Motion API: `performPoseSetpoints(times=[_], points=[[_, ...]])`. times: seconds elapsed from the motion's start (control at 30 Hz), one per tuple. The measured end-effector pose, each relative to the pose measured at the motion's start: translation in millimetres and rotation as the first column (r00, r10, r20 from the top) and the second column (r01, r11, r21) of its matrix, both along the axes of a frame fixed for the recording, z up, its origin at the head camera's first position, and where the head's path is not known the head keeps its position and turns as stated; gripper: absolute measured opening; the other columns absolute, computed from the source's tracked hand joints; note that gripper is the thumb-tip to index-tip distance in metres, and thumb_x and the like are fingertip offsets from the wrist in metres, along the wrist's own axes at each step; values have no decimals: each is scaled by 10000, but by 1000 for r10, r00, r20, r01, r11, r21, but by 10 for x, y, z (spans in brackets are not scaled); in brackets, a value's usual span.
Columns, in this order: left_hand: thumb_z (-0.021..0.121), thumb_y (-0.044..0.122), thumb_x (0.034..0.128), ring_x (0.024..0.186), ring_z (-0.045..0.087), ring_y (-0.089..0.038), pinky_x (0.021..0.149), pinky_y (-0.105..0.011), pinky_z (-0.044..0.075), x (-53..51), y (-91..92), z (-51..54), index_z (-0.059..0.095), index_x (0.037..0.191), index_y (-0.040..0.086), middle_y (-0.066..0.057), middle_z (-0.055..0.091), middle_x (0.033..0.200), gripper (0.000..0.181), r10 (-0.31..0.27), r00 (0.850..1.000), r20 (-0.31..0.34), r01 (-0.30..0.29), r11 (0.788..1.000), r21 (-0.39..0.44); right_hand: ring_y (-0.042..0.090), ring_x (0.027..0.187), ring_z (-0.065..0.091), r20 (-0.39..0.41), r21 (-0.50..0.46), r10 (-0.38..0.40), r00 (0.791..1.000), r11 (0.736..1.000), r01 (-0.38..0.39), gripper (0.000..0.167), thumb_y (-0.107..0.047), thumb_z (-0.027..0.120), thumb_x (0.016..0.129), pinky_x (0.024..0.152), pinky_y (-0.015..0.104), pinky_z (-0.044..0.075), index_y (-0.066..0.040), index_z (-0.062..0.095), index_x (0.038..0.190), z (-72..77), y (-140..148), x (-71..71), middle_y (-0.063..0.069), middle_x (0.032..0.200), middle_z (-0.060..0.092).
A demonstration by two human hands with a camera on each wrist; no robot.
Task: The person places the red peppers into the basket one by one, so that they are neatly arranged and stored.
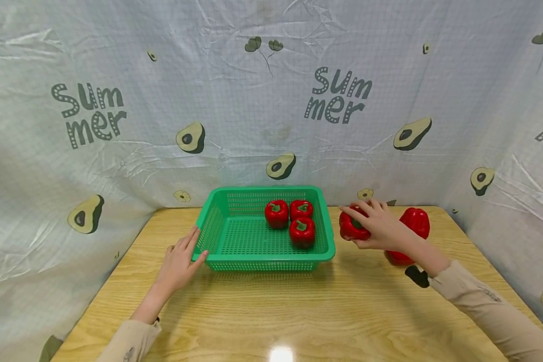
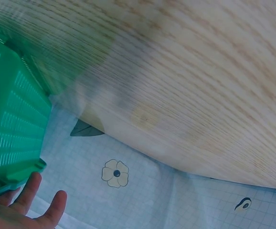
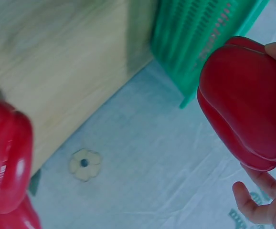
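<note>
A green plastic basket (image 1: 249,265) stands on the table, with three red bell peppers (image 1: 302,233) grouped at its right side. My left hand (image 1: 178,261) rests on the basket's left rim, fingers fairly straight; in the left wrist view the fingers (image 2: 28,193) touch the rim's edge. Just right of the basket, my right hand (image 1: 380,226) grips another red bell pepper (image 1: 350,226) from above, and the right wrist view shows this held pepper (image 3: 248,105) close up, apart from the table. Behind the right forearm lie more red bell peppers (image 1: 415,222), partly hidden by the arm.
The wooden table (image 1: 271,301) ends at a printed cloth (image 1: 235,100) hung behind and at both sides. A small black object (image 1: 417,276) shows beside the right sleeve. In the right wrist view, loose peppers (image 3: 4,157) sit at the left.
</note>
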State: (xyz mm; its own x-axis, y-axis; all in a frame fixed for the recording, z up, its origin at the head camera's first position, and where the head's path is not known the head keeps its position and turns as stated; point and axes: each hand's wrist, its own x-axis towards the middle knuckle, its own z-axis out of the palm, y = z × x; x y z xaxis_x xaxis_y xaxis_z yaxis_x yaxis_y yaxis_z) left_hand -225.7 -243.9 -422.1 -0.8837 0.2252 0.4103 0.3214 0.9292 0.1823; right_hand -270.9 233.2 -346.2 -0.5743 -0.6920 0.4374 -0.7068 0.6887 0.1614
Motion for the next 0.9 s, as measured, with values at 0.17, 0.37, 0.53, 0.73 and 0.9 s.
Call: performPoseSetpoints(times=[0.17, 0.37, 0.53, 0.73, 0.9], points=[[448, 378, 908, 1193, 410, -369, 844, -559, 343, 0, 0, 9, 296, 1385, 1, -161, 295, 1439, 627, 5, 1000, 7, -5, 1000, -5, 306, 976, 415, -35, 10, 47, 998, 999, -46, 802, -346, 758, 618, 714, 436, 357, -156, 407, 1314, 60, -130, 21, 110, 1147, 501], [451, 381, 906, 1192, 411, -368, 842, -557, 345, 7, 1, 14, 295, 1386, 2, -162, 297, 1438, 631, 8, 1000, 10, -7, 1000, -9, 252, 923, 416, -70, 21, 78, 995, 997, -76, 760, -406, 736, 650, 689, 398, 334, -140, 445, 1300, 105, -305, 22, 75, 1129, 534], [459, 379, 904, 1187, 417, -364, 832, -554, 354, 7, -3, 10, 302, 1383, 1, -163, 303, 1436, 630, 6, 1000, 8, -6, 1000, -13, 233, 896, 406, -84, 34, 100, 991, 995, -98, 707, -459, 688, 695, 705, 401, 313, -142, 467, 1287, 106, -470, 27, 70, 1122, 531], [485, 348, 895, 1186, 417, -362, 835, -558, 349, -3, -8, -1, 304, 1382, 0, -163, 302, 1436, 625, 7, 1000, 12, -7, 1000, -10, 221, 861, 398, -119, 56, 130, 984, 991, -124, 691, -522, 624, 736, 668, 368, 293, -140, 467, 1290, 107, -695, 18, 55, 1120, 519], [465, 368, 904, 1190, 415, -363, 842, -560, 348, -8, -7, 3, 299, 1384, 0, -162, 298, 1438, 627, 8, 1000, 12, -8, 1000, -10, 224, 851, 400, -151, 72, 155, 976, 987, -146, 680, -540, 615, 736, 664, 384, 317, -146, 478, 1272, 127, -907, -19, 45, 1130, 519]])
